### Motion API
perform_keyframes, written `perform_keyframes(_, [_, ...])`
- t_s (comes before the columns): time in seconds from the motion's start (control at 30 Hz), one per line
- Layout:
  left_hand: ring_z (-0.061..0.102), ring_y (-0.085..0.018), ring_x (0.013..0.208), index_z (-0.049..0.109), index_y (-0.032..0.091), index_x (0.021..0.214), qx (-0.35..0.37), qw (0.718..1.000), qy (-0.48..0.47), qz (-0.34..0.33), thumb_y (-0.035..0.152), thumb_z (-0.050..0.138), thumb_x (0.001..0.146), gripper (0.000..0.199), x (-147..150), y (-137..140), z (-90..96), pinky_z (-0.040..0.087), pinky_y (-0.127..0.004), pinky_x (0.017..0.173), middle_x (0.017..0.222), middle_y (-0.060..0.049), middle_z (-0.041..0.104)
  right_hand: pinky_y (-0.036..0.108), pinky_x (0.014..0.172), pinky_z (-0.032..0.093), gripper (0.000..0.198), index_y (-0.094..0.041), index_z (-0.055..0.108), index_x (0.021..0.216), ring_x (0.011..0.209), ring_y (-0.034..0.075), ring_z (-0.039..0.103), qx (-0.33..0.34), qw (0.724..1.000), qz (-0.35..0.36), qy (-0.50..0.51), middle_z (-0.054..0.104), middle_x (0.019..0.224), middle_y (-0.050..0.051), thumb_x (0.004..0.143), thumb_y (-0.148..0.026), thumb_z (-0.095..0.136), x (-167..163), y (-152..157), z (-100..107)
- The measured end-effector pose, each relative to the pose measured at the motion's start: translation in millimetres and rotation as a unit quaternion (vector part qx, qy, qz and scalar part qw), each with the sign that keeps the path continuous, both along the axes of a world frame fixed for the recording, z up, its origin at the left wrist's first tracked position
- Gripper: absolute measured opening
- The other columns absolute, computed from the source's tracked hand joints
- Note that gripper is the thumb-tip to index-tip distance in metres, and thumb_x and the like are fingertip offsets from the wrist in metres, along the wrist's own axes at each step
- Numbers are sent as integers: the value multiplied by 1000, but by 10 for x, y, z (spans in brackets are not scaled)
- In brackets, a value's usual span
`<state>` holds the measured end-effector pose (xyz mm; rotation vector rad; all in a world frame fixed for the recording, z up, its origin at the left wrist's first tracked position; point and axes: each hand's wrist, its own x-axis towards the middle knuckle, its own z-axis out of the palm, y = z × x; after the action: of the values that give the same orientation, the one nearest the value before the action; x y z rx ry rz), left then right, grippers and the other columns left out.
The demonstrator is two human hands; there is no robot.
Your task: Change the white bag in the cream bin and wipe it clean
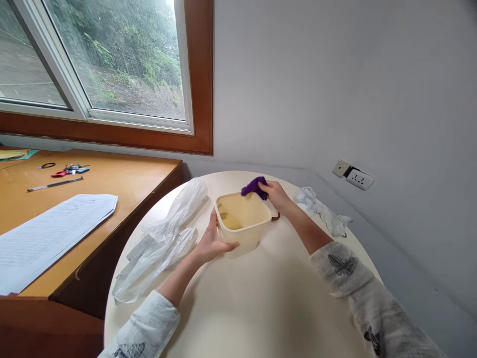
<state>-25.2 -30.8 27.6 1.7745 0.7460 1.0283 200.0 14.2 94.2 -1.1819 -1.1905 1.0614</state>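
A pale yellow plastic container [246, 237], square with rounded corners and no lid on it, is on the round table. My left hand [214, 241] grips its near left side, thumb along the front wall. A purple cloth [255, 187] is pinched in my right hand [276, 194] and lies over the container's far right rim. Part of a brown loop [276, 217] shows beside the container's right corner, under my right wrist; what it belongs to is hidden.
On the white table [257, 308], a clear plastic bag [164, 238] lies at left and crumpled white plastic [322, 209] at right. The wooden desk [149, 171] at left bears papers [55, 236], a pen [55, 184] and keys [72, 169]. A wall with a socket [359, 179] stands behind.
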Motion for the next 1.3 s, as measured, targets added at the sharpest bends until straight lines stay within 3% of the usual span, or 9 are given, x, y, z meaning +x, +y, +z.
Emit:
perform_keyframes(0.23, [37, -29, 123, 5, 28, 142, -21, 999, -21, -20, 28, 74, 62, 106, -23, 9, -51, 33, -45, 101, 135, -11, 39, 31, 63, 46, 29, -16, 60, 76, 67, 17, 59, -40, 994, -88, 54, 65, 71, 3, 65, -43, 62, 223, -122, -325])
perform_keyframes(0.37, [34, -29, 126, 7, 30, 141, -58, 996, -32, -59, 28, 75, 61, 106, -74, 22, -4, 34, -43, 102, 138, -10, 36, 27, 63, 45, 30, -16, 62, 82, 68, 16, 57, -42, 992, -110, 47, 64, 76, 3, 68, -43, 61, 369, -461, -256])
perform_keyframes(0.43, [31, -28, 128, 5, 32, 141, -77, 993, -33, -85, 27, 76, 61, 107, -109, 21, 37, 32, -43, 103, 140, -9, 34, 27, 65, 44, 33, -16, 64, 89, 71, 15, 56, -38, 995, -88, 19, 63, 80, 4, 71, -42, 59, 392, -676, -123])
perform_keyframes(0.53, [31, -30, 129, 6, 32, 142, -109, 986, -38, -118, 27, 76, 61, 107, -146, 10, 75, 32, -44, 103, 141, -10, 33, 26, 63, 43, 36, -19, 62, 106, 70, 14, 54, -23, 990, 2, -136, 61, 83, 3, 81, -43, 50, 347, -1005, 95])
perform_keyframes(0.67, [34, -32, 127, 12, 30, 141, -159, 969, -74, -173, 26, 76, 61, 103, -172, 20, 29, 34, -45, 102, 140, -11, 36, 23, 62, 39, 37, -25, 54, 121, 68, 11, 48, 11, 938, 128, -323, 59, 87, 1, 88, -35, 40, 231, -1292, 254])
perform_keyframes(0.77, [36, -33, 127, 19, 29, 140, -207, 953, -90, -202, 24, 76, 62, 97, -189, 54, -38, 36, -46, 100, 138, -12, 41, 21, 59, 37, 37, -26, 51, 123, 64, 10, 44, 3, 909, 175, -379, 58, 81, 0, 90, -29, 35, 181, -1374, 288])
perform_keyframes(0.9, [34, -32, 128, 27, 27, 138, -242, 941, -113, -209, 27, 69, 71, 79, -150, 66, -74, 35, -45, 101, 138, -11, 41, 20, 60, 37, 32, -27, 55, 115, 68, 10, 48, -4, 898, 193, -396, 59, 87, 0, 90, -25, 35, 133, -1479, 325])
perform_keyframes(1.17, [33, -31, 129, 35, 25, 135, -269, 921, -117, -255, 32, 65, 76, 66, 126, -106, -88, 33, -44, 103, 139, -11, 40, 23, 63, 41, 26, -26, 53, 105, 68, 12, 54, -8, 902, 82, -423, 62, 82, 0, 91, -24, 32, 43, -1901, 215])
perform_keyframes(1.3, [34, -25, 129, 40, 24, 131, -268, 943, -61, -189, 35, 64, 77, 60, 176, -117, -162, 30, -40, 106, 135, -10, 44, 25, 62, 43, 26, -27, 53, 104, 67, 14, 55, -35, 896, 14, -443, 62, 79, 1, 91, -28, 30, 123, -2076, 122])
